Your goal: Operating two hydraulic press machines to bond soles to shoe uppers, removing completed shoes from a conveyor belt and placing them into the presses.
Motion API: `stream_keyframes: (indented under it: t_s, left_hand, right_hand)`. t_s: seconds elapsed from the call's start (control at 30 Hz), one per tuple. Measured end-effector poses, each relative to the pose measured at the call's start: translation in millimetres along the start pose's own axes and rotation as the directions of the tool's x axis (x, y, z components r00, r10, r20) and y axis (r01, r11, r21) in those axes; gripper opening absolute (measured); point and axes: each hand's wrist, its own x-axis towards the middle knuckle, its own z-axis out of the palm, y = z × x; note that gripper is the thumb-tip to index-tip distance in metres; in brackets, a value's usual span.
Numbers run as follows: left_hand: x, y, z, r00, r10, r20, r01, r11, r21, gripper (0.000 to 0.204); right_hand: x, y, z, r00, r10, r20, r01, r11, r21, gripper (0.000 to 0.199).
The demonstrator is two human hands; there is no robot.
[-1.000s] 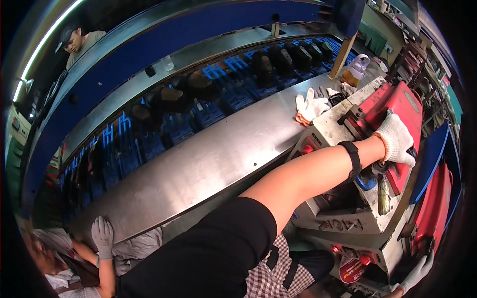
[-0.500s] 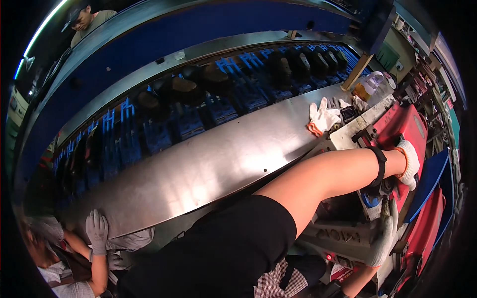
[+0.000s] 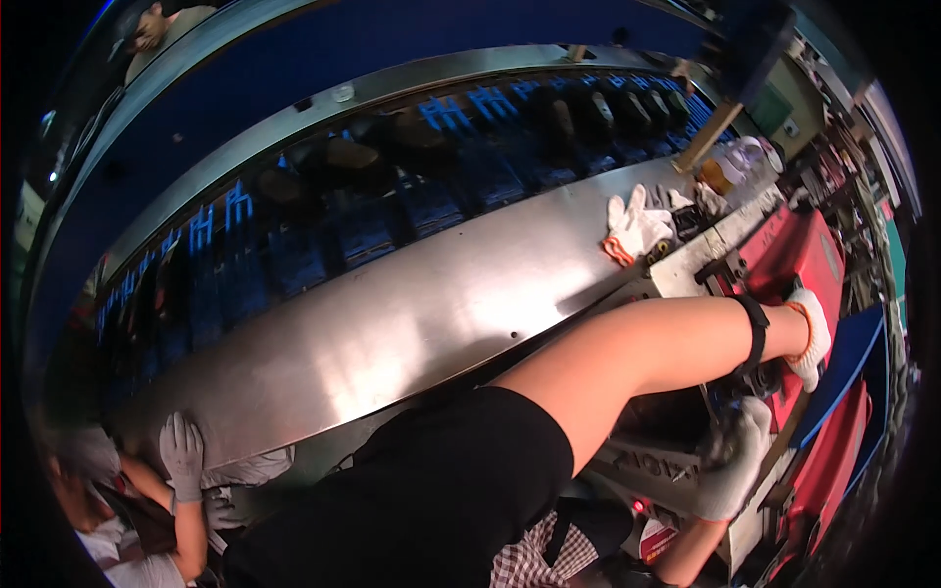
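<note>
My left hand (image 3: 810, 338), in a white knitted glove, is at the red machine cover (image 3: 796, 257) on the right. A black band (image 3: 757, 333) circles that forearm; the hand's fingers are mostly turned away. Below it, my right hand (image 3: 737, 461), in a similar glove, is slightly blurred beside the machine's pale metal body (image 3: 647, 461). Its fingers look curled, and a dark, smeared shape shows at them that I cannot make out. A loose white glove with an orange cuff (image 3: 635, 227) lies on the steel table's (image 3: 431, 294) right end.
Dark shoe-shaped pieces (image 3: 343, 155) sit in a blue-lit conveyor bed behind the table. A co-worker's grey-gloved hand (image 3: 182, 453) rests on the table's left end. Another person (image 3: 152, 34) is at upper left. A blue panel (image 3: 841, 377) and clear bottles (image 3: 737, 162) are at right.
My right hand has moved up and a little left, its straightened fingers now curled. My left hand stays at the red cover. The view has shifted slightly.
</note>
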Motion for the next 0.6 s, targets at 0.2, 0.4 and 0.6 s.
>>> stream_keyframes:
  t_s: [0.2,0.4,0.6]
  left_hand:
    - [-3,-7,-5,1.000,-0.014,-0.003,0.014,0.994,0.109,0.061]
    - [5,14,-26,0.982,0.190,0.011,-0.189,0.967,0.168,0.053]
    - [-9,2,-88,0.985,0.170,0.006,-0.166,0.951,0.260,0.047]
  right_hand:
    - [-19,25,95,0.967,-0.153,-0.203,0.217,0.914,0.344,0.044]
    - [4,39,53,0.953,-0.285,0.105,0.304,0.897,-0.321,0.064]
    - [-4,-31,-1,0.815,-0.249,0.523,0.541,0.651,-0.532,0.040]
